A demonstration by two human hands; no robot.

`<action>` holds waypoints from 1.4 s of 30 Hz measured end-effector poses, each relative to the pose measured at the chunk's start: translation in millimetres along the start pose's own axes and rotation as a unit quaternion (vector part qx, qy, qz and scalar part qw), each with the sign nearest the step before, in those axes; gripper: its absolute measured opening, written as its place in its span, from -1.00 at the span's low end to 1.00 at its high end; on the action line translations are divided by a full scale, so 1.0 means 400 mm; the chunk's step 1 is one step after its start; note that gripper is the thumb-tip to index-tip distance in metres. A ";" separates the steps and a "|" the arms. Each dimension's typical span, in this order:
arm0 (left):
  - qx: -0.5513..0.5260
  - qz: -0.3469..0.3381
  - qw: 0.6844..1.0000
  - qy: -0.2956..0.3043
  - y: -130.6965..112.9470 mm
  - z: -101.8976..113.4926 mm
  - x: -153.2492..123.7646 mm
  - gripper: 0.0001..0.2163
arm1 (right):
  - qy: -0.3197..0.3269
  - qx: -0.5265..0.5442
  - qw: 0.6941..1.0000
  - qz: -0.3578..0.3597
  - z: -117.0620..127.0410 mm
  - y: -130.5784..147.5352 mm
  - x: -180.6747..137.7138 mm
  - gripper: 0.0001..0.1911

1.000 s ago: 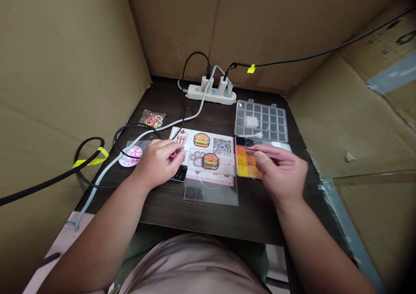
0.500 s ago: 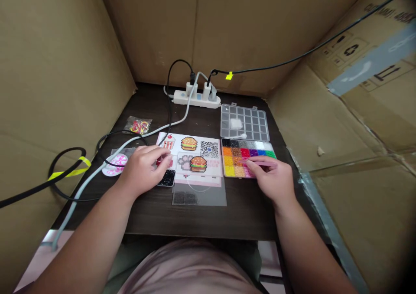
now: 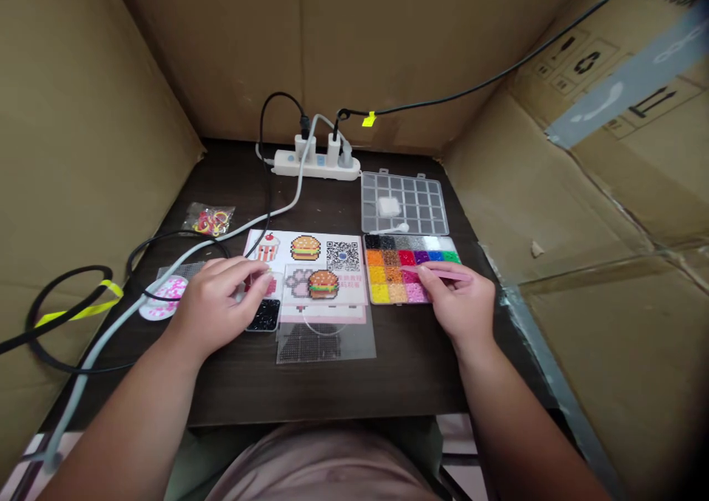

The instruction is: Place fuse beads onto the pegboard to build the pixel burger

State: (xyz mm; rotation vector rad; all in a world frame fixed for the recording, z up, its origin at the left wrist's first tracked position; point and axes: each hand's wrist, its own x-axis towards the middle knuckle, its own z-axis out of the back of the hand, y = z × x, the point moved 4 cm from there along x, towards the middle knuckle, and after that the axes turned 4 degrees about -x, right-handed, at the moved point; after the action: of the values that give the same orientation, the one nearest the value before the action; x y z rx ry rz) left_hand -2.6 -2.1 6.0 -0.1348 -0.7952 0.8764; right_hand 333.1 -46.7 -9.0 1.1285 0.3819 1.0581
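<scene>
The right hand (image 3: 465, 305) grips pink tweezers (image 3: 443, 273) between thumb and fingers, their tips over the middle compartments of the bead box (image 3: 399, 304), which lies toward the right edge of the dark wooden table (image 3: 249, 394). Its compartments hold beads sorted by colour, black and grey to white along the far row, yellow at the near left corner. The left hand (image 3: 221, 301) is palm-down, fingers loosely curled, with a gap between thumb and forefinger; it is beside a small tray of red beads (image 3: 269, 287) and one of black beads (image 3: 264, 315). Between the hands, near the middle of the table, a pixel burger (image 3: 323, 285) lies on clear sheets over a printed pattern sheet (image 3: 346, 239) with a cupcake, another burger and a QR code. A clear pegboard (image 3: 357, 344) extends from there toward the table's near edge. The gridded lid (image 3: 426, 199) lies beyond the box, carrying a white block (image 3: 388, 207) and a white spoon (image 3: 401, 228). A power strip (image 3: 315, 167) lies along the far edge. Toward the left edge are a bag of coloured rings (image 3: 210, 220) and, nearer, a round dish of pink and white beads (image 3: 162, 299).
</scene>
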 end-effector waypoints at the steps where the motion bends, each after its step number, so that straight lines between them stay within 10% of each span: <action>1: 0.002 0.000 1.000 -0.002 0.002 -0.001 0.000 -0.94 | -0.002 -0.010 1.000 0.011 0.001 0.004 -0.001 -0.85; 42: 0.010 0.035 0.999 -0.008 0.009 -0.005 -0.005 -0.93 | -0.022 0.053 0.995 -0.077 -0.014 -0.015 0.000 -0.83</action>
State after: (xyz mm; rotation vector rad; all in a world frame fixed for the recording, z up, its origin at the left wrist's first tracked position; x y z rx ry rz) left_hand -4.1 -0.6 2.0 -0.1383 -0.8003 0.9528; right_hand 332.1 -43.8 -16.5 1.1937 0.4870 0.8842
